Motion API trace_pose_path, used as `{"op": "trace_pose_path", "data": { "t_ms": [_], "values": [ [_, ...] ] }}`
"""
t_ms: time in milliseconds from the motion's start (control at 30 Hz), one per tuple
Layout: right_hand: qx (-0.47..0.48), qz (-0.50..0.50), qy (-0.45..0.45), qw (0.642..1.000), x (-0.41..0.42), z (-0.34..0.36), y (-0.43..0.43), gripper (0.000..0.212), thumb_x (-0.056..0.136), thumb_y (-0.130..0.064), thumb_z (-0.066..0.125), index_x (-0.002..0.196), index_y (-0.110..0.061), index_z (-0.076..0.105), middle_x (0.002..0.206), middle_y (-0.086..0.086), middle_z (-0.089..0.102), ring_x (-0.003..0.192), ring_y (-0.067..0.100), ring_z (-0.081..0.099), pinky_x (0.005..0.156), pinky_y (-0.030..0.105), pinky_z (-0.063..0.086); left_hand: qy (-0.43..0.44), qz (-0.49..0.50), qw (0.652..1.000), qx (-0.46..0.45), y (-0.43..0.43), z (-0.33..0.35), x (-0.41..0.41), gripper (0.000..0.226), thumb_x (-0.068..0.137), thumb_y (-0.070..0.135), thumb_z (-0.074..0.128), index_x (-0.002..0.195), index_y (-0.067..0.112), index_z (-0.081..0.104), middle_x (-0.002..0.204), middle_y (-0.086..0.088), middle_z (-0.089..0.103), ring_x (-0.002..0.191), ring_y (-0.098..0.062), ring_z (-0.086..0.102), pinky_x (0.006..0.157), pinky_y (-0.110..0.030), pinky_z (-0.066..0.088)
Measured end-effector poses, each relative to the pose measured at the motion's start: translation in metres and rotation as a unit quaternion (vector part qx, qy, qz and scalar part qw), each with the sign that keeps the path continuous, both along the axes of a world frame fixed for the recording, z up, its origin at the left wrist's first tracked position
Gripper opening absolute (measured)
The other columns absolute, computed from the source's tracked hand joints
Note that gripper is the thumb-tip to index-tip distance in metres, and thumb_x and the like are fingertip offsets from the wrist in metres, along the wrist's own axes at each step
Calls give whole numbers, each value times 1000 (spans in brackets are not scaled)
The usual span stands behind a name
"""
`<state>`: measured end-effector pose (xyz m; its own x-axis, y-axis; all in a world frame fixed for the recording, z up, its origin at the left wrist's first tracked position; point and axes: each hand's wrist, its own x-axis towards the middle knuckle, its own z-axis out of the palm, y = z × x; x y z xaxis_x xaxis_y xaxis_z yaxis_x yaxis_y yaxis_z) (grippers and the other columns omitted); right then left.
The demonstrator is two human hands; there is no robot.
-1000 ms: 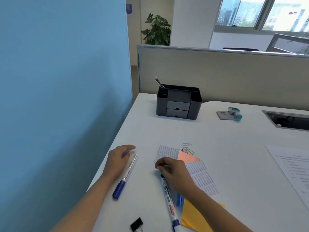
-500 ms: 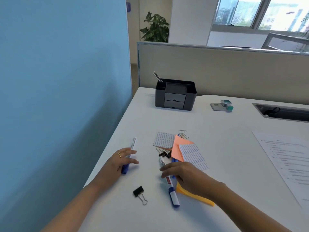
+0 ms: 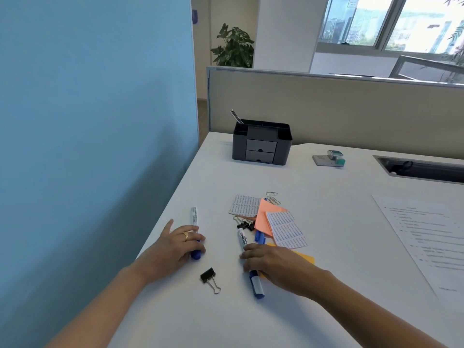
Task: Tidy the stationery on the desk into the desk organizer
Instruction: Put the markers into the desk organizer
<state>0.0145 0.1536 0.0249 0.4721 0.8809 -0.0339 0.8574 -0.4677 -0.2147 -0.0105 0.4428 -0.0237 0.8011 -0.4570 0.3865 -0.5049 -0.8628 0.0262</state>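
A dark grey desk organizer (image 3: 261, 144) with two drawers stands at the back of the white desk (image 3: 339, 247), pens in its left slot. My left hand (image 3: 175, 244) curls over a slim marker (image 3: 193, 218) near its blue cap. My right hand (image 3: 273, 263) curls over a white board marker (image 3: 242, 238), whose blue cap sticks out toward me. Beside it lie a blue pen (image 3: 259, 237), orange notes (image 3: 265, 218), two label sheets (image 3: 244, 204), a yellow note (image 3: 306, 257), small binder clips (image 3: 244, 225) and paper clips (image 3: 273, 199). A black binder clip (image 3: 209, 275) lies between my hands.
A blue partition (image 3: 100, 121) borders the desk's left edge and a beige divider (image 3: 351, 109) its back. A small grey and teal desk tool (image 3: 330, 158) sits right of the organizer. A cable slot (image 3: 421, 169) and a printed sheet (image 3: 426, 237) lie at the right.
Both hands have drawn back along their markers toward the capped ends. The binder clips beside the orange notes have come into sight, and the black clip now lies between my hands.
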Motion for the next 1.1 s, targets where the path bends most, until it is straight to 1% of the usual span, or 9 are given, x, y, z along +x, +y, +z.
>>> {"op": "trace_pose_path", "data": {
  "t_ms": [133,300,400,500,667,767,833,933,1100],
  "values": [
    [21,29,-17,999,3,0,2,24,97,-10,42,113,-14,59,135,-3,52,138,12,32,102,27,38,-28,-11,998,47,1,16,-5,18,76,33,54,91,40,47,91,22,66,102,3,47,90,-56,37],
    [135,-20,15,991,2,8,8,15,91,-12,53,103,-10,62,113,1,64,110,17,56,90,26,46,-39,13,998,-42,-3,23,-7,25,96,45,29,87,37,51,86,20,66,93,5,52,111,-38,17],
    [191,-82,41,977,2,12,13,20,90,-16,58,109,-11,62,110,0,67,100,13,59,85,12,41,-15,13,1000,-2,-6,22,-6,13,89,26,55,97,35,52,97,18,68,99,3,57,107,-28,19],
    [200,-115,63,971,1,14,15,22,90,-17,58,111,-15,61,113,-2,66,102,9,58,83,3,36,23,9,998,61,-6,19,-1,56,57,7,83,102,33,63,104,19,68,99,-1,64,98,-27,30],
    [220,-136,86,962,-1,15,18,21,89,-18,58,110,-14,61,112,-3,66,100,8,59,82,0,34,35,-7,997,75,-11,19,5,57,47,4,84,93,34,68,86,24,66,81,6,60,96,-21,31],
    [244,-149,101,953,-1,16,21,21,89,-17,59,109,-14,62,110,-3,66,98,8,59,81,3,37,30,20,997,63,-18,24,4,50,50,7,85,90,34,70,82,23,65,75,0,60,74,-14,44],
    [276,-166,119,939,-2,18,23,20,88,-15,61,107,-13,63,105,-3,67,95,7,58,75,1,39,44,38,998,-12,-22,27,3,39,69,6,75,99,29,68,92,16,66,84,-6,61,61,-15,43],
    [358,-201,183,894,-2,21,27,17,85,-7,63,101,-14,63,93,-8,66,93,-1,59,77,0,41,52,85,972,-211,-36,37,5,30,84,2,60,108,20,64,98,16,61,90,0,50,73,-14,42],
    [446,-263,261,815,4,20,34,27,84,-1,62,91,-26,59,90,-11,67,84,-5,64,81,9,48,96,142,831,-528,-68,60,10,28,82,1,64,102,21,60,96,11,64,86,10,58,70,1,42]
  ]
}}
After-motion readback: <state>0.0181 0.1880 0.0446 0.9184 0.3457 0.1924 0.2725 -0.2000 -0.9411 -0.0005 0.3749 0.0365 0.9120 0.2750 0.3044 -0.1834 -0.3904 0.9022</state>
